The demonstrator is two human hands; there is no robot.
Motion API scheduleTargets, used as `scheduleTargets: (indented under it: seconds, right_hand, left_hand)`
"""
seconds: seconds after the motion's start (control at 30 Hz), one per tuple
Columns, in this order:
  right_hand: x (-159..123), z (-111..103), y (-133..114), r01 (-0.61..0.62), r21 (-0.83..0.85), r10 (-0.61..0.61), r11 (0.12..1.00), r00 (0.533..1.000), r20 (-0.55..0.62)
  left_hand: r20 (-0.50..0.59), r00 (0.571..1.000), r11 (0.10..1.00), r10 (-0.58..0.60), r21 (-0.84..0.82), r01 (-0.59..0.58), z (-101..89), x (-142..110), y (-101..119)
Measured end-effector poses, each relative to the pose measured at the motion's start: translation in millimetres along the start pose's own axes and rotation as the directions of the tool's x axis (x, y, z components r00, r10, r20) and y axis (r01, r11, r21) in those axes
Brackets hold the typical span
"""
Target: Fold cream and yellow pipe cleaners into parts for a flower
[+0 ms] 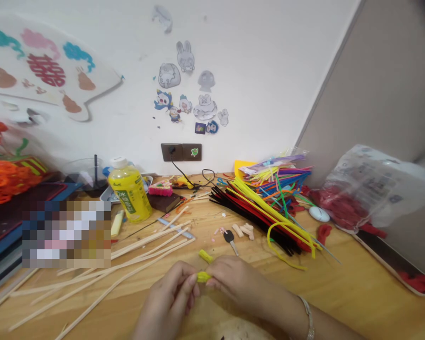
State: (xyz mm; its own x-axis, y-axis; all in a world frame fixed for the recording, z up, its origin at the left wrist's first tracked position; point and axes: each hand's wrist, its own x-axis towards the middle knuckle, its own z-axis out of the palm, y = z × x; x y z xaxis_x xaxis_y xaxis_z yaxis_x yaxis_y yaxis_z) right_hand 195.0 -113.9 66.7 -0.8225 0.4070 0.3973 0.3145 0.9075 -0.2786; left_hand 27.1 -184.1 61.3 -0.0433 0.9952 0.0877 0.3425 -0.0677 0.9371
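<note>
Two bare hands, left hand (168,297) and right hand (237,278), are held together, fingertips clamped on a short yellow pipe cleaner (203,277) above a wooden desk (354,293); a close, even pinch at the bend is advised.

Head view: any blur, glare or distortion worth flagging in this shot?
In the head view, light is soft and even; the wide lens tilts the wall corner, a pixelated patch hides part of the wooden desk, the plastic bag shows mild glare, and the left hand and right hand look slightly soft.
</note>
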Motion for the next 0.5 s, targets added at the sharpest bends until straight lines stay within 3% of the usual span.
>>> scheduleTargets:
  seconds: [0.3, 0.5]
  right_hand:
    - [0.2, 4.3, -6.4, -0.072, 0.055, 0.074, 0.996, 0.997, -0.025]
    - [3.1, 4.1, -8.4, -0.113, 0.18, 0.13, 0.977, 0.988, -0.082]
  left_hand:
    - [-0.015, 0.999, 0.995, -0.044, -0.094, 0.043, 2.3, 0.4, 3.4]
    - [-0.026, 0.999, 0.995, -0.035, -0.097, 0.032, 2.2, -0.4, 0.6]
